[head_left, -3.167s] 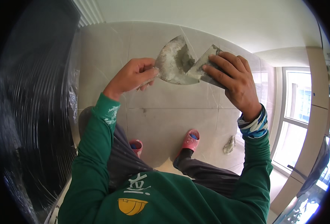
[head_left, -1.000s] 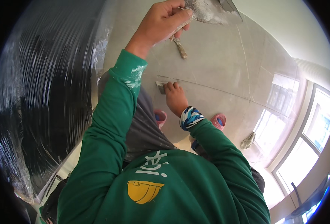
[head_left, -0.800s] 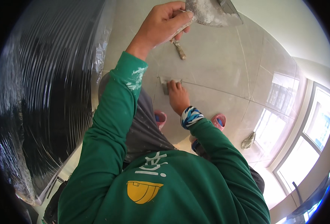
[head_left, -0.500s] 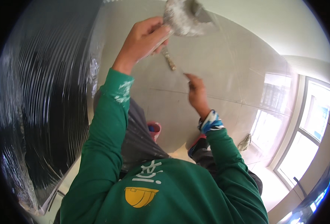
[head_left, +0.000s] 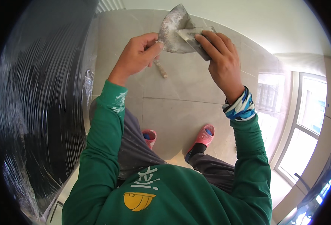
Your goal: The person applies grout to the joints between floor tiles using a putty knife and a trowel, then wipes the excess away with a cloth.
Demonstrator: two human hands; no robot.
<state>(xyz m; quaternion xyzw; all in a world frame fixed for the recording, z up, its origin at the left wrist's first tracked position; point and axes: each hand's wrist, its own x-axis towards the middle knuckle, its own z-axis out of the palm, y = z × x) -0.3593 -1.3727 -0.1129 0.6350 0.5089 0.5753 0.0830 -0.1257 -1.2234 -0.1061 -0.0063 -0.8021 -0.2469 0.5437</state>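
My left hand (head_left: 137, 54) pinches the edge of a wide, round-edged metal plate (head_left: 171, 32), crusted with whitish, dried-looking filler. A grey wedge of wet-looking filler (head_left: 189, 24) sits on the plate's right side. In my right hand (head_left: 223, 54) is a flat, rectangular scraper blade (head_left: 201, 43), fingers laid over its face and the thumb hidden. Pale filler smears the scraper's upper edge. The scraper overlaps the plate's right part and seems to touch it. Below my left hand shows a thin, crusted stick-like piece (head_left: 160, 70); whether it lies on the floor, I cannot tell.
Large grey tiles (head_left: 173, 112) cover the floor. At left hangs dark, wrinkled plastic sheeting (head_left: 49, 93). A pale wall (head_left: 255, 22) curves along the far side, and a bright glazed door (head_left: 304, 108) stands at right. My feet are in pink slippers (head_left: 205, 135).
My right hand has risen and moved right, bringing the scraper up to the plate. My left hand and the plate sit slightly lower and further left in view. Both slippers show more fully.
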